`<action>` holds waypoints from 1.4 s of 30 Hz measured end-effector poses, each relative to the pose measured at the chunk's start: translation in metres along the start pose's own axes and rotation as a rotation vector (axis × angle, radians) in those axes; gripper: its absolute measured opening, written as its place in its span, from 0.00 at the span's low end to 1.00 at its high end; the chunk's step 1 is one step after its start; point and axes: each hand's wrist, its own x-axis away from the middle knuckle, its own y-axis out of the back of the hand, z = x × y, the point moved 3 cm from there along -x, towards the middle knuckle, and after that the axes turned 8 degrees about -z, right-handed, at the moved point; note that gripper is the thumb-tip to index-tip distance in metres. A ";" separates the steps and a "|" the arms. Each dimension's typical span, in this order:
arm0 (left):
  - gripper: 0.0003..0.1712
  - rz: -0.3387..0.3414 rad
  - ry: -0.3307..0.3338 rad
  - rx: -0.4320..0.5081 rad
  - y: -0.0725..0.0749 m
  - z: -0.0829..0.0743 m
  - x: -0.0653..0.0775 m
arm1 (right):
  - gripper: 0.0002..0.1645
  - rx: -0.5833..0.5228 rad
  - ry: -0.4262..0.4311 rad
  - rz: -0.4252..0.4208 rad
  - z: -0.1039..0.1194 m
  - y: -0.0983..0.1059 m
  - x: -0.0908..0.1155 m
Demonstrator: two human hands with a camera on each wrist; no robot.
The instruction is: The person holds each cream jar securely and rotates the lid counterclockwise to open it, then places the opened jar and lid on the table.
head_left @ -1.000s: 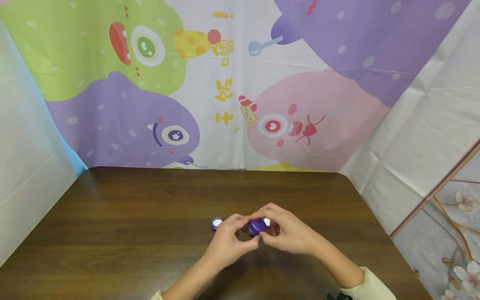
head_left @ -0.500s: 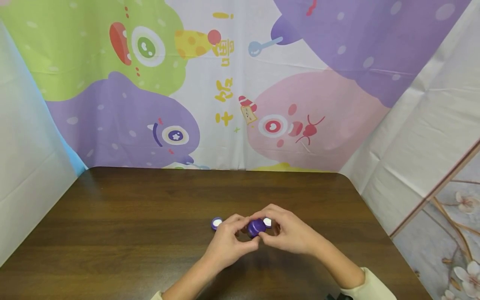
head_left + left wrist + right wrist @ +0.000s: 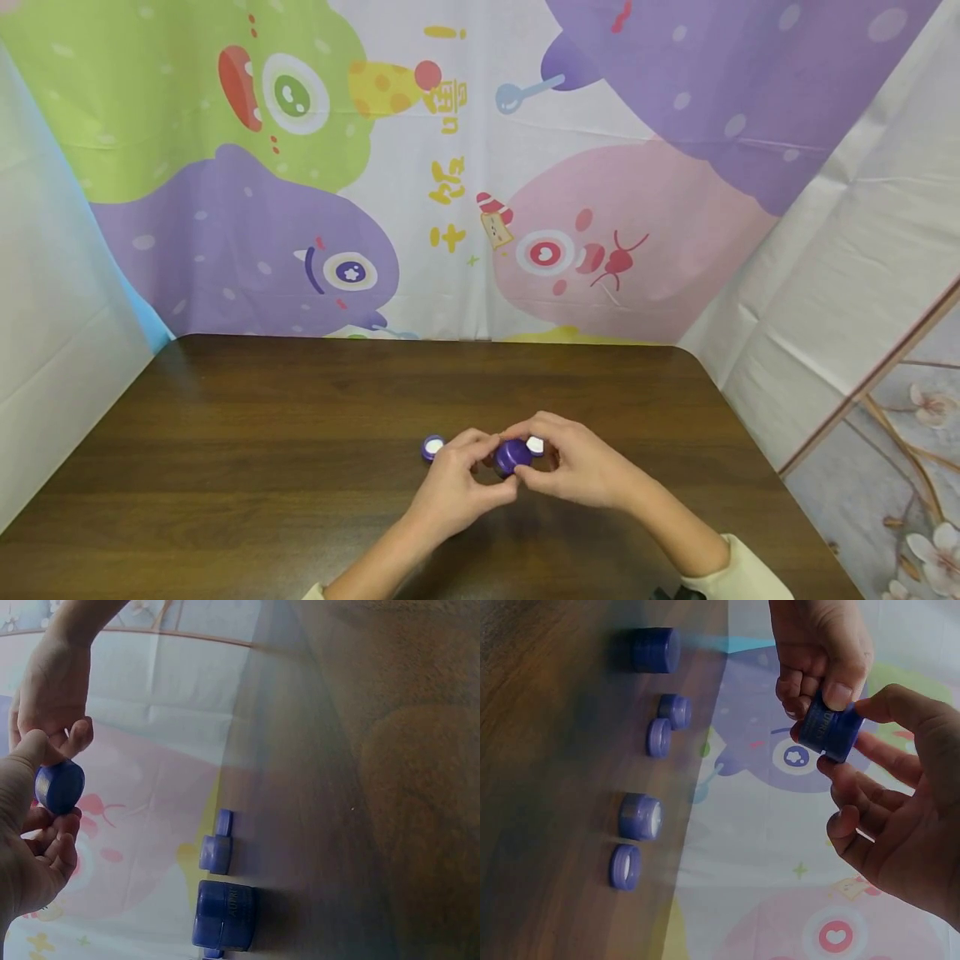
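In the head view, both hands hold a small purple cosmetic jar (image 3: 513, 457) above the table. My left hand (image 3: 457, 479) pinches its body between thumb and fingers, and my right hand (image 3: 581, 462) grips its lid end. Up close in the right wrist view, gold lettering shows on the jar (image 3: 826, 729), with the left thumb laid against its side. The left wrist view shows the jar (image 3: 63, 786) between both hands. Beyond the hands, a purple piece with a white inside (image 3: 432, 447) sits on the left and another white-topped one (image 3: 535, 446) on the right.
On the brown wooden table (image 3: 247, 467) stand a dark purple jar (image 3: 656, 650), a smaller jar (image 3: 676, 711) with a round lid (image 3: 658, 738) beside it, and an open jar (image 3: 640, 816) near another lid (image 3: 624, 867). A cartoon-printed curtain (image 3: 480, 292) hangs behind.
My right hand has shifted very slightly toward me around the jar's lid, showing more of the white-topped piece behind. The left hand keeps its grip in place.
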 end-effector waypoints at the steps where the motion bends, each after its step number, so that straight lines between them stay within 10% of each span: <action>1: 0.21 0.001 0.000 -0.004 0.000 0.000 0.000 | 0.23 -0.008 0.010 0.009 0.000 0.000 0.000; 42: 0.16 0.061 -0.019 -0.039 -0.001 0.001 0.000 | 0.24 0.097 0.041 0.069 0.001 0.002 0.001</action>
